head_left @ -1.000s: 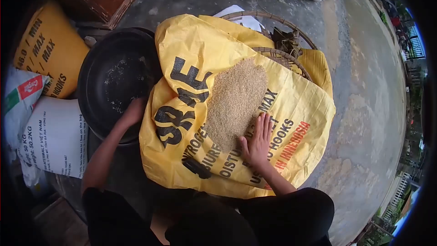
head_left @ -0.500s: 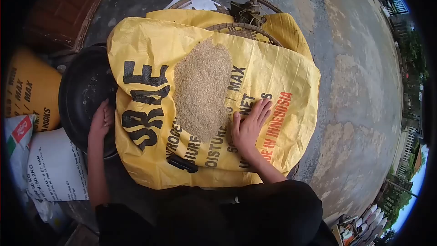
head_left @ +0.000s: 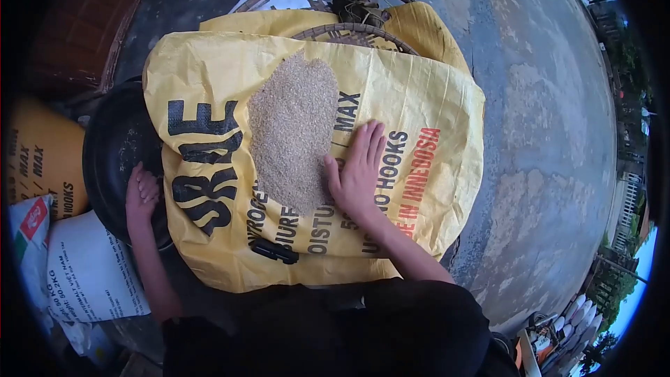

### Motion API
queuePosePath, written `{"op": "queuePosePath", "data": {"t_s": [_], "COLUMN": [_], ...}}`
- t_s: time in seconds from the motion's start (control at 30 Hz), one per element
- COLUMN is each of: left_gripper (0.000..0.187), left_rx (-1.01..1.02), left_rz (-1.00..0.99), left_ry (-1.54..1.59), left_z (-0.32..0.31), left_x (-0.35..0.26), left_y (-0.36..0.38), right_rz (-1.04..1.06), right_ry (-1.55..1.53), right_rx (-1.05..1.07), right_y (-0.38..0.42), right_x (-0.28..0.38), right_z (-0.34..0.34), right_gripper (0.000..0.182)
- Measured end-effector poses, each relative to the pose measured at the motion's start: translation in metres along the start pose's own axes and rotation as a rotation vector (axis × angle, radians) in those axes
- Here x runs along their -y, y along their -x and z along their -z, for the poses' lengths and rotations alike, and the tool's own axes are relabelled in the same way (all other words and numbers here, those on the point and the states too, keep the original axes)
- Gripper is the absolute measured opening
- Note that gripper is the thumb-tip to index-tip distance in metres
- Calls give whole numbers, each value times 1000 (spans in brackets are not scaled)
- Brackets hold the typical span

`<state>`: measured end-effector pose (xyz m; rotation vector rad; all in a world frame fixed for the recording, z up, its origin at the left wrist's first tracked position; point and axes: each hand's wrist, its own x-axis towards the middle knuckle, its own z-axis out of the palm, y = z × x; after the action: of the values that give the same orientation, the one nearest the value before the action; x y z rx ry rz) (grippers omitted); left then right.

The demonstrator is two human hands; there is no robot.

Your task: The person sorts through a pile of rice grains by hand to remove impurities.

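Plainly, the right hand [head_left: 359, 171] lies flat, fingers spread, at the grain pile's [head_left: 292, 132] four o'clock on the yellow sack [head_left: 419, 98]; the left hand [head_left: 142, 192] curls on the black basin's [head_left: 115, 146] rim — a hard sweep could scatter grain off the sack.

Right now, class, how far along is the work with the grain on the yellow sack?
Done: a heap of grain lies on the yellow sack. In hand: the right hand lies flat at the heap's edge, fingers spread, and the left hand grips the black basin. Left: the grain remains one thick pile, and the basin looks nearly empty.
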<state>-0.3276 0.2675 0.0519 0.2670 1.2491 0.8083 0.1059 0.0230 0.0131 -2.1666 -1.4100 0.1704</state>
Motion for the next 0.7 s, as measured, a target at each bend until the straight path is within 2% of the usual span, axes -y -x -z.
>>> {"op": "queuePosePath", "data": {"t_s": [0.07,0.13,0.2,0.33,0.37,0.4,0.47,0.53,0.57,0.6,0.63,0.7], "left_gripper": [39,40,42,42,42,42,42,44,43,44,46,48], "left_rx": [118,146,202,150,296,441,410,457,638,736,827,927], "left_rz": [-28,-52,-97,-148,-54,39,122,324,377,466,337,283], "left_ry": [131,149,252,200,133,65,-132,-299,-385,-510,-751,-987], "left_z": [-7,-24,-46,-143,-162,-183,-246,-295,-305,-319,-327,-343], "left_x": [-8,-14,-17,15,28,44,97,155,188,217,254,308], "left_y": [12,31,52,98,98,101,119,125,116,111,102,89], "right_rz": [160,309,332,326,318,310,319,303,294,285,278,305], "right_ry": [-159,-303,-293,-238,-211,-201,-152,-227,-306,-385,-386,-239], "right_rx": [159,309,273,285,272,268,300,319,339,358,356,267], "right_y": [5,14,28,40,40,40,41,42,43,44,44,45], "right_x": [16,25,26,23,25,27,28,25,23,22,21,20], "right_z": [-4,-7,-4,0,0,-1,-3,-6,-8,-10,-12,-18], "right_gripper": [93,96,97,97,95,95,95,90,85,80,80,78]}}
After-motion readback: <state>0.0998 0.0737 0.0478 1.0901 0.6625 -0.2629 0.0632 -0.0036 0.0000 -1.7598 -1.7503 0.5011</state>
